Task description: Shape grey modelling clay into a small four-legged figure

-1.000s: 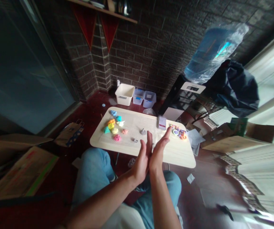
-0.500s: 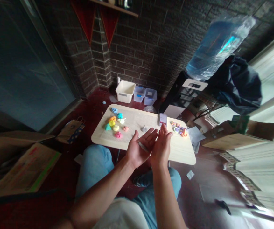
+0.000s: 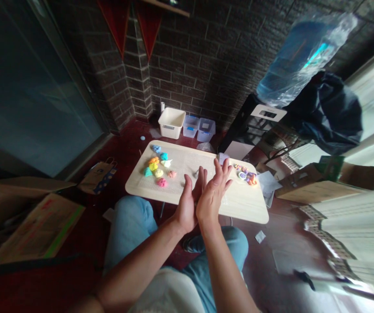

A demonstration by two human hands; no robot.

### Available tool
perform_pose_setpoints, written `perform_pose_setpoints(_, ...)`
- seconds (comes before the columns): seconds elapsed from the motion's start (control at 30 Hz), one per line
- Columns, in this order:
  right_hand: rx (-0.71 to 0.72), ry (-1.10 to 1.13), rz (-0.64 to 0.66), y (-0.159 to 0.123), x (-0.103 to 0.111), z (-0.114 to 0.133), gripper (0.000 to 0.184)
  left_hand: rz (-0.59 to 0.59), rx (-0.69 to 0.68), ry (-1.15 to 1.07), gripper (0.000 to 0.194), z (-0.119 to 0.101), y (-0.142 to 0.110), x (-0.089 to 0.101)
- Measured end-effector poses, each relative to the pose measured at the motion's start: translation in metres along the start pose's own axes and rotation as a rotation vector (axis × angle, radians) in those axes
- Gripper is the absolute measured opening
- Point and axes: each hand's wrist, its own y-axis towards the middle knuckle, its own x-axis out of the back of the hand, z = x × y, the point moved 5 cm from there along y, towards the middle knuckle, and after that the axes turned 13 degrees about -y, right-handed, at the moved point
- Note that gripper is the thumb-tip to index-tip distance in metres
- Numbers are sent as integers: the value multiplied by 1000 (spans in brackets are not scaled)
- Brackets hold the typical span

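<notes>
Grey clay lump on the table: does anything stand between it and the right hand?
Yes: in this view the left hand, its fingers raised, stands between the grey clay lump and the right hand.

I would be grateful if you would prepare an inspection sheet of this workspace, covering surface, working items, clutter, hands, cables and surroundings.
Surface: pale table with rounded corners.
Working items: coloured lumps toward the left end; grey lump partly hidden behind the left hand.
Clutter: small multicoloured pieces at the right end; phone-like device at the far edge, partly covered; paper bag and cardboard box off the table.
Hands: left hand and right hand close together, palms facing, fingers extended; anything between them is hidden.
Cables: nothing seen.
Surroundings: white bin and clear boxes beyond the table; plastic-wrapped water bottle on a dispenser; brick wall.
</notes>
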Motion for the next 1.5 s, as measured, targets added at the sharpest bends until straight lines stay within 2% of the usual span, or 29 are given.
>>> perform_pose_setpoints(0.2,-72,19,23,-2,-1,-9,54,-9,-11,11,62,5,-2,3)
perform_pose_setpoints(0.33,-149,11,12,4,-2,-16,56,42,85,16,63,9,-2,2)
perform_pose_setpoints(0.4,-230,104,19,11,1,-22,60,58,127,6,65,7,-2,1)
perform_pose_setpoints(0.5,-314,306,28,18,13,-30,59,54,100,-25,64,-6,-1,1)
perform_pose_setpoints(0.57,-215,325,56,18,25,-25,46,60,75,-41,60,-16,0,0)
perform_pose_setpoints(0.67,54,178,234,6,33,-9,22,54,64,-32,59,-27,1,-1)
perform_pose_setpoints(0.77,224,-28,385,-13,29,4,21,17,48,28,65,-32,2,-1)
perform_pose_setpoints(0.87,331,-178,400,-24,25,12,19,-39,1,88,67,-34,2,-2)
perform_pose_setpoints(0.93,333,-159,427,-26,23,13,16,-58,-16,118,65,-35,2,-1)
perform_pose_setpoints(1.0,226,-26,462,-22,22,4,13,-56,-6,159,63,-37,6,3)
perform_pose_setpoints(1.03,121,82,476,-19,21,-5,12,-49,-4,198,63,-39,9,7)
perform_pose_setpoints(1.1,-187,383,468,-12,19,-31,14,-61,-40,366,61,-47,23,22)
perform_pose_setpoints(1.13,-345,533,450,-10,18,-45,18,-96,-95,525,60,-55,32,34)
perform_pose_setpoints(1.17,-478,660,430,-8,17,-58,22,-180,-164,760,57,-65,43,48)
perform_pose_setpoints(1.2,-576,755,413,-7,16,-69,26,-235,-183,859,50,-71,56,63)
perform_pose_setpoints(1.33,-716,874,391,-4,15,-106,30,-360,-129,1192,32,-88,117,114)
perform_pose_setpoints(1.4,-770,915,379,-5,15,-120,30,-384,-86,1364,33,-91,148,131)
perform_pose_setpoints(1.5,-837,968,352,-4,14,-138,29,-396,-64,1587,36,-92,190,144)
